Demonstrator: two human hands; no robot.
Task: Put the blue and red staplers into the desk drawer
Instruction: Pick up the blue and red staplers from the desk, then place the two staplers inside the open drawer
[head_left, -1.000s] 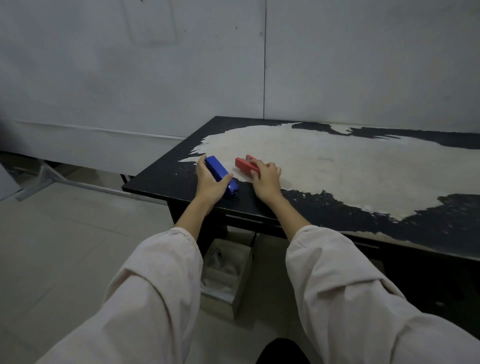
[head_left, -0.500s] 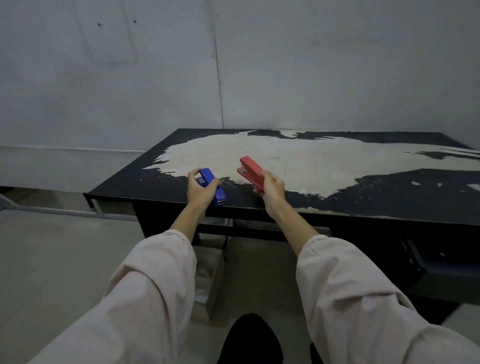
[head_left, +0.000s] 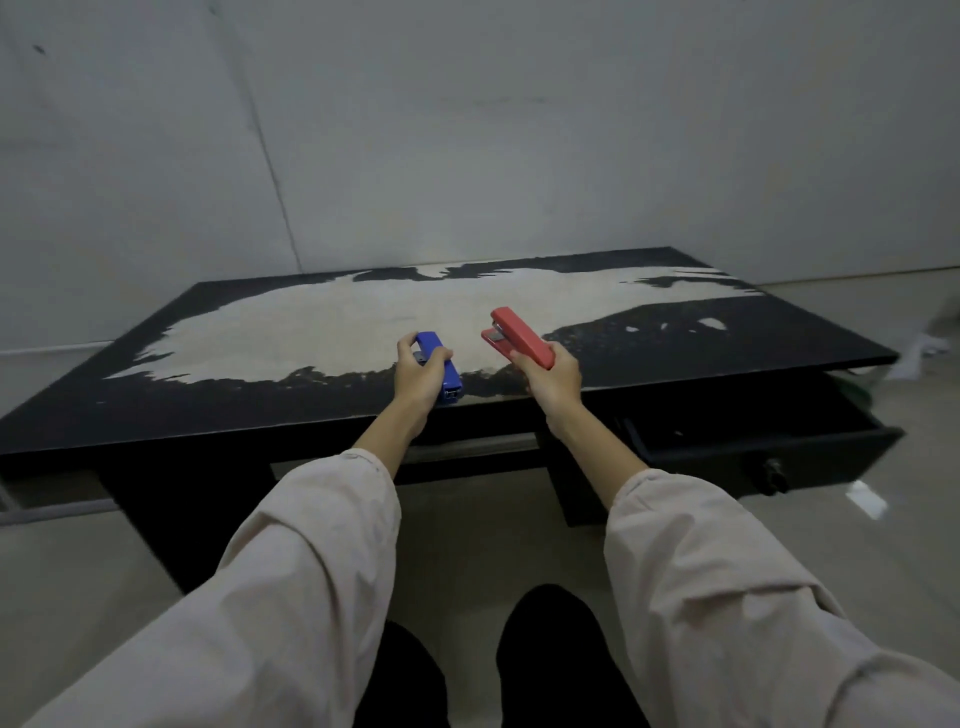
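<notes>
Head view, the only one we have. Change vs a sec ago: both staplers sat on the desk (head_left: 218, 364) w/ our hands over them; half a sec ago they were coming up; now both are clear of the top and carried. The view has also swung right, so the open drawer (head_left: 769, 447) shows at the right of the frame, under the desk edge. We judge the pickup done; what's left is the carry to the drawer and the drop.

Left hand (head_left: 418, 376), centre frame: wrapped round the blue stapler (head_left: 441, 364). Fingers (head_left: 410, 345) curl over its far end from the left, thumb across the top near the middle. Stapler points away from us, near end sticking out below the palm, just over the desk's front edge.

Right hand (head_left: 553, 376), just right of centre: closed on the red stapler (head_left: 519, 338). Grip is at the near end only; most of the body juts up and to the left past the fingers, tilted, metal underside facing left. Well off the surface.

The two staplers are apart, not touching. Drawer lies right of and below the right hand; its inside is dark, contents can't be told. The left hand has farther to go, so likely red drops first.
</notes>
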